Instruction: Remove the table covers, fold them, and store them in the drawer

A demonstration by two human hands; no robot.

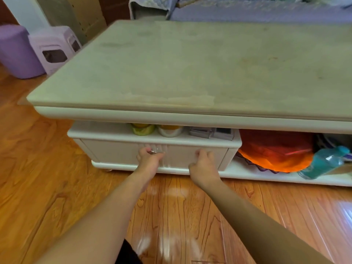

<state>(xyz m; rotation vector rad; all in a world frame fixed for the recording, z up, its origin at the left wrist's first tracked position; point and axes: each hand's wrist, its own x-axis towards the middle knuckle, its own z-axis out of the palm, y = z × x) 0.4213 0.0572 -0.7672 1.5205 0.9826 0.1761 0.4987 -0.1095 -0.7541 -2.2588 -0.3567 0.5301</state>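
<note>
Both arms reach low to the drawer (152, 155). The left hand (149, 159) curls its grip round the silver knob (153, 152). The right hand (204, 164) rests bent fingers on the front, holding nothing.

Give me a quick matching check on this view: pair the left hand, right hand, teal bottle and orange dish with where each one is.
Things:
1. left hand
2. right hand
3. teal bottle
4. orange dish

Places:
A. lying on its side on the low shelf, far right
B. on the drawer knob
C. low shelf, just right of the drawer
D. against the drawer front, right of the knob

Pairs: 1-B, 2-D, 3-A, 4-C
</note>
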